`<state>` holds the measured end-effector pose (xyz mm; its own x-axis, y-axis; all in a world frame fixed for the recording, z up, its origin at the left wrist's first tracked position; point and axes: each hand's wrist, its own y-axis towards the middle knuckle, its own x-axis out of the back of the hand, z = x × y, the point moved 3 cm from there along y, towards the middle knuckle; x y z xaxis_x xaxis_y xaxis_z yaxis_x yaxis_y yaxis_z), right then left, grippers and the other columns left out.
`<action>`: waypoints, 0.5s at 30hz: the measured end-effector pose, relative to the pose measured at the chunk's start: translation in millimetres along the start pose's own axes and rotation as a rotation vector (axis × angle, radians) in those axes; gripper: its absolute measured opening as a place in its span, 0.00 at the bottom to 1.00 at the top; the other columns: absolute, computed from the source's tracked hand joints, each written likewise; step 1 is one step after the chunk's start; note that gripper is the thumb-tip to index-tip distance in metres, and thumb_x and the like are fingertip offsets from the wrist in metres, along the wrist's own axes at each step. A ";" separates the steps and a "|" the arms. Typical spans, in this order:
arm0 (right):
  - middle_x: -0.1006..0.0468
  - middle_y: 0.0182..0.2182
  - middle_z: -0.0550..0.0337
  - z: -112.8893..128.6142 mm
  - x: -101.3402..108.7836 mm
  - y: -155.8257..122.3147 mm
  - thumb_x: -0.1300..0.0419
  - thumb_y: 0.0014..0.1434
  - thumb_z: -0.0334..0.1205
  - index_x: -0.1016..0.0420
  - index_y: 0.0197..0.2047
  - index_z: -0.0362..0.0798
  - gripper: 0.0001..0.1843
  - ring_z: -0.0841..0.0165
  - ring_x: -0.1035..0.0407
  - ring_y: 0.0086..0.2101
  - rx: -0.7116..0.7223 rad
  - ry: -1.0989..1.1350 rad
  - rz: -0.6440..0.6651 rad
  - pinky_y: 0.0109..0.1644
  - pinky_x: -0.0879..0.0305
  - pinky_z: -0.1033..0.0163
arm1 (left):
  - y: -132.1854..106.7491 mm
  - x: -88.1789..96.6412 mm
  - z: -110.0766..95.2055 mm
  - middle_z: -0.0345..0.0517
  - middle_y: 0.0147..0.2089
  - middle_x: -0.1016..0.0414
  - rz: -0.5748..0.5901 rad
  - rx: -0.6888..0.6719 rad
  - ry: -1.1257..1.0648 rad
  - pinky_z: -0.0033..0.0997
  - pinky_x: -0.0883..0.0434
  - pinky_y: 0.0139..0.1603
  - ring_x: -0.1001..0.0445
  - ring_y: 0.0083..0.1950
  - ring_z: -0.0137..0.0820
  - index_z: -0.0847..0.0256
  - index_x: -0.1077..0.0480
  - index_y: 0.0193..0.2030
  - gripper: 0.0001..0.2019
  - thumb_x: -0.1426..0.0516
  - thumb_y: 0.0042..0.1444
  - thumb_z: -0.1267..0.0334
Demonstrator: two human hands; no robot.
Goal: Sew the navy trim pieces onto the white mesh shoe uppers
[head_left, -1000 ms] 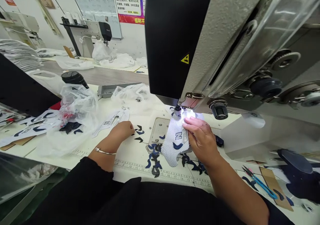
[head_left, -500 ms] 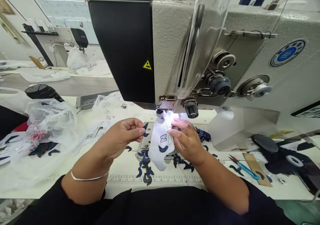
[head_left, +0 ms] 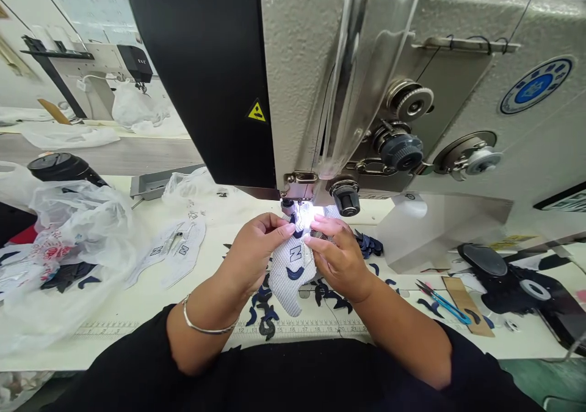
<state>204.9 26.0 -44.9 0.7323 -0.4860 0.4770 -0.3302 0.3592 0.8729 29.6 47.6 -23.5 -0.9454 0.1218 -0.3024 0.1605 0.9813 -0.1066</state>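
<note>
Beneath the sewing machine head (head_left: 300, 207) lies a white mesh shoe upper (head_left: 281, 278) with a dark N mark and a curved navy piece (head_left: 295, 273) on it. My left hand (head_left: 256, 247) pinches another small navy piece (head_left: 298, 231) between thumb and finger, against the upper by the lit needle area. On the upper's right side, my right hand (head_left: 341, 256) grips it with bent fingers and thumb near the needle. Glare washes out the needle point, and my hands cover parts of the upper.
Loose curved navy pieces (head_left: 265, 311) lie near the ruler strip, with a pile (head_left: 370, 245) right of the upper. Blue thread snips (head_left: 446, 302) rest at right. Another white upper (head_left: 169, 250), a plastic bag (head_left: 91, 216) and a grey tray (head_left: 155, 183) are at left.
My left hand has moved right, bringing the navy piece from beside the upper onto it near the needle. My right hand stays at the upper. The camera view has shifted slightly.
</note>
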 end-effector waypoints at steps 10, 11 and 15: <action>0.25 0.51 0.53 1.9 1.2 2.6 0.41 0.58 0.22 0.27 0.51 0.56 0.22 0.58 0.31 0.57 -0.012 0.029 -0.024 0.59 0.29 0.43 | -1.8 6.5 -2.5 0.38 0.31 0.30 -0.055 -0.081 0.267 0.30 0.35 0.34 0.31 0.32 0.29 0.58 0.31 0.31 0.13 0.33 0.49 0.55; 0.25 0.50 0.53 2.3 1.6 3.3 0.42 0.58 0.23 0.27 0.51 0.55 0.22 0.58 0.31 0.57 -0.009 0.031 -0.027 0.59 0.29 0.43 | -1.4 6.3 -2.8 0.38 0.31 0.30 -0.054 -0.081 0.260 0.30 0.35 0.34 0.31 0.32 0.30 0.58 0.31 0.31 0.13 0.33 0.49 0.55; 0.25 0.49 0.52 3.4 1.7 5.7 0.42 0.59 0.22 0.28 0.52 0.55 0.22 0.58 0.30 0.56 0.004 0.012 -0.027 0.58 0.29 0.44 | 0.7 4.5 -2.8 0.37 0.29 0.31 -0.029 -0.077 0.216 0.30 0.34 0.34 0.31 0.31 0.29 0.59 0.31 0.31 0.14 0.32 0.48 0.55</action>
<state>202.2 24.5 -38.8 0.7482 -0.4854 0.4523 -0.3128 0.3431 0.8857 24.6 49.2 -22.3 -0.9893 0.1148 -0.0899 0.1185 0.9923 -0.0370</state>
